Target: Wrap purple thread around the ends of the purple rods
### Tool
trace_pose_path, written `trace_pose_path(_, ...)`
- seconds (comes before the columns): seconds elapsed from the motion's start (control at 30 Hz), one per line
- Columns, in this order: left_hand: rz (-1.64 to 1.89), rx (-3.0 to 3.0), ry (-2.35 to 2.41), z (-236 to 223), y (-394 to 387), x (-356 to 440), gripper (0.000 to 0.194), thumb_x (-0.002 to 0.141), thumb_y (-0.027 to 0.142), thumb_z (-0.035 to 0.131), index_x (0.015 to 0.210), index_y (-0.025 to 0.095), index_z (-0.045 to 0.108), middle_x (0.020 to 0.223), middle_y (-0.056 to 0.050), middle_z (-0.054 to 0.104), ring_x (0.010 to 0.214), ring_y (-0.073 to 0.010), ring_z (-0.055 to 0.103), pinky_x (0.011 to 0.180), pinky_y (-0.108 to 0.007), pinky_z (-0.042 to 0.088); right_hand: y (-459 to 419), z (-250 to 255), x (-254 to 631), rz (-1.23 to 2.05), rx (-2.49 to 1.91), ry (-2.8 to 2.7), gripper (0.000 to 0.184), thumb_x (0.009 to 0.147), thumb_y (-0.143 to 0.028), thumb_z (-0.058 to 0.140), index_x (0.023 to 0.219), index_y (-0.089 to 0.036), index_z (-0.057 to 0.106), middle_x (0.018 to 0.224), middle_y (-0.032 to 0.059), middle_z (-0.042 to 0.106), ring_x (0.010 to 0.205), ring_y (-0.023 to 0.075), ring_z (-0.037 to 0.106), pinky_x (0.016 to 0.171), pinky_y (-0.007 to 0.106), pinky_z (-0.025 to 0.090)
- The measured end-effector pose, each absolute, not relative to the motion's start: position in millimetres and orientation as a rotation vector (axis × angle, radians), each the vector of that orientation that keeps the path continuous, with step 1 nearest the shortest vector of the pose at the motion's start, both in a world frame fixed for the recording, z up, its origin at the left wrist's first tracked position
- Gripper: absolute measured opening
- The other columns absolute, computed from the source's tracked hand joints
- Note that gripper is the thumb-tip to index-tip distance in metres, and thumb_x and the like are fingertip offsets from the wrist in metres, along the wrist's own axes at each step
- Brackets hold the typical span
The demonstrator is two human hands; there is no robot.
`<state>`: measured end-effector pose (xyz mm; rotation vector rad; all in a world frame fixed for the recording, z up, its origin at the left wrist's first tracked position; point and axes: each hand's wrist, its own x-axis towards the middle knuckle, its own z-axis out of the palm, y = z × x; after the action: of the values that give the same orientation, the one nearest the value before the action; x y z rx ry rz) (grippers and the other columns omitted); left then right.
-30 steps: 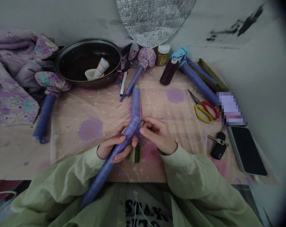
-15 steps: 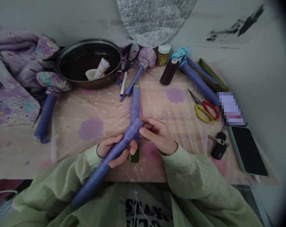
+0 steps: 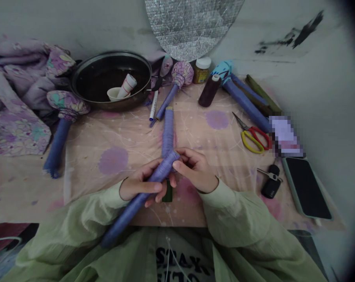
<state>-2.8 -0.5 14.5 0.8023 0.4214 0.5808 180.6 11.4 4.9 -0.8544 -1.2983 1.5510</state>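
A stick wrapped in purple thread (image 3: 162,170) lies slantwise across my left hand (image 3: 143,184), its lower end towards my lap. The left thumb presses on top and the other fingers curl beneath it. At its upper end, my right hand (image 3: 193,166) is closed in a pinch at the edge of the windings; the thread between its fingertips is too fine to see clearly. Behind the held stick, a second purple-wrapped stick (image 3: 168,129) rests on the table. A green piece (image 3: 167,194) shows at its near end, and its middle is hidden by the held stick and my hands.
Red and yellow scissors (image 3: 252,135), a key fob (image 3: 271,182) and a phone (image 3: 308,188) lie at right. A dark thread spool (image 3: 208,92) and jar (image 3: 201,70) stand behind. A pan (image 3: 107,102) holds a cup. A cloth-headed stick (image 3: 58,143) lies left.
The held stick has slid or turned slightly in my left hand, its lower end moving right and up. My left thumb now lies across the top. My right hand stays at the upper end.
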Motion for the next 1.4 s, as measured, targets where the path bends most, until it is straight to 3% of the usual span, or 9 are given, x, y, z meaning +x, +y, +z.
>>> trace_pose_path(0.1, 0.629, 0.974, 0.598, 14, -2, -2, 0.049, 0.078, 0.013, 0.066, 0.116, 0.024, 0.038, 0.085, -0.001, 0.065, 0.049, -0.007, 0.06, 0.038, -0.014, 0.05, 13, 6, 180, 1.505, -0.894, -1.271, 0.032, 0.074, -0.043, 0.067, 0.089, -0.017, 0.056, 0.055, -0.0076, 0.043, 0.047, 0.0049, 0.037, 0.043, 0.019, 0.031)
trace_pose_path(0.23, 0.661, 0.932, 0.581, 15, -4, -2, 0.03, 0.084, 0.016, 0.058, 0.108, 0.022, 0.041, 0.086, -0.001, 0.066, 0.049, -0.0071, 0.059, 0.036, -0.015, 0.05, 12, 8, 180, 1.509, -0.945, -1.225, 0.034, 0.071, -0.044, 0.069, 0.087, -0.017, 0.058, 0.055, -0.0073, 0.043, 0.048, 0.0051, 0.038, 0.043, 0.019, 0.031)
trace_pose_path(0.33, 0.658, 0.816, 0.456, 17, -4, -3, 0.027, 0.086, 0.018, 0.056, 0.109, 0.021, 0.043, 0.086, -0.003, 0.066, 0.047, -0.0075, 0.059, 0.033, -0.015, 0.048, 12, 10, 180, 1.529, -0.914, -1.2, 0.032, 0.073, -0.043, 0.069, 0.088, -0.017, 0.059, 0.054, -0.0069, 0.045, 0.047, 0.0048, 0.037, 0.043, 0.02, 0.029)
trace_pose_path(0.73, 0.643, 0.588, 0.35, 13, 1, -5, 0.03, 0.082, 0.029, 0.059, 0.108, 0.017, 0.054, 0.073, -0.003, 0.058, 0.047, -0.0072, 0.049, 0.032, -0.01, 0.038, 10, 18, 183, 1.491, -0.881, -1.23, 0.023, 0.076, -0.037, 0.065, 0.073, -0.018, 0.054, 0.055, -0.0057, 0.046, 0.046, 0.0048, 0.036, 0.042, 0.02, 0.027)
trace_pose_path(1.1, 0.657, 0.511, 0.33, 12, 4, 1, 0.032, 0.072, 0.026, 0.068, 0.101, 0.012, 0.066, 0.081, -0.004, 0.049, 0.068, -0.0106, 0.046, 0.044, -0.015, 0.04, 8, 20, 182, 1.471, -0.843, -1.226, 0.019, 0.078, -0.033, 0.064, 0.072, -0.018, 0.054, 0.056, -0.0056, 0.046, 0.047, 0.0049, 0.036, 0.043, 0.02, 0.029)
trace_pose_path(1.27, 0.675, 0.523, 0.329, 9, 6, 2, 0.033, 0.073, 0.026, 0.07, 0.101, 0.009, 0.066, 0.08, -0.005, 0.053, 0.073, -0.0117, 0.05, 0.057, -0.02, 0.046, 8, 18, 182, 1.465, -0.844, -1.213, 0.018, 0.078, -0.032, 0.064, 0.073, -0.018, 0.055, 0.055, -0.0064, 0.044, 0.046, 0.005, 0.035, 0.045, 0.021, 0.03)
trace_pose_path(1.4, 0.693, 0.511, 0.355, 6, 6, 1, 0.028, 0.074, 0.026, 0.07, 0.098, 0.011, 0.066, 0.08, -0.005, 0.058, 0.072, -0.0125, 0.056, 0.057, -0.021, 0.046, 8, 18, 182, 1.456, -0.813, -1.196, 0.017, 0.079, -0.031, 0.064, 0.073, -0.018, 0.055, 0.054, -0.0069, 0.043, 0.046, 0.0049, 0.035, 0.045, 0.021, 0.031)
